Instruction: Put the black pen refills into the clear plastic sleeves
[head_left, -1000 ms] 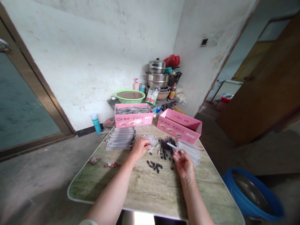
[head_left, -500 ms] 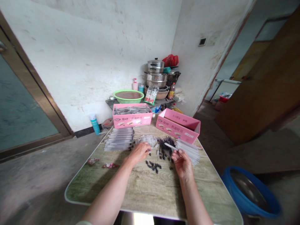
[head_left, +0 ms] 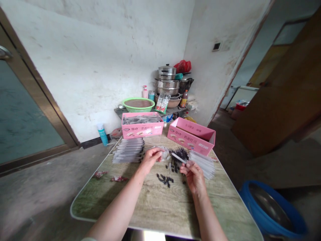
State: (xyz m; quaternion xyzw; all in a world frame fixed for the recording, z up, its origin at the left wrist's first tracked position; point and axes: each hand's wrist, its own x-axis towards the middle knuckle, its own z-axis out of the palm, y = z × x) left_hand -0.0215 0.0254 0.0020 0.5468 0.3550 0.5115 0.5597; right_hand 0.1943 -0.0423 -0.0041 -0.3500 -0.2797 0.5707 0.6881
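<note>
Pink boxes [head_left: 142,131]: 2 | right fingers [head_left: 193,166]: pinching 1 white tube [head_left: 178,158] | left fingers [head_left: 153,153]: cannot tell grasp

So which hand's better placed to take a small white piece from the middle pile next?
Probably the left hand: it's by the small white pieces, though its pinch may hold something. The right hand, farther away, holds a slim white tube.
</note>
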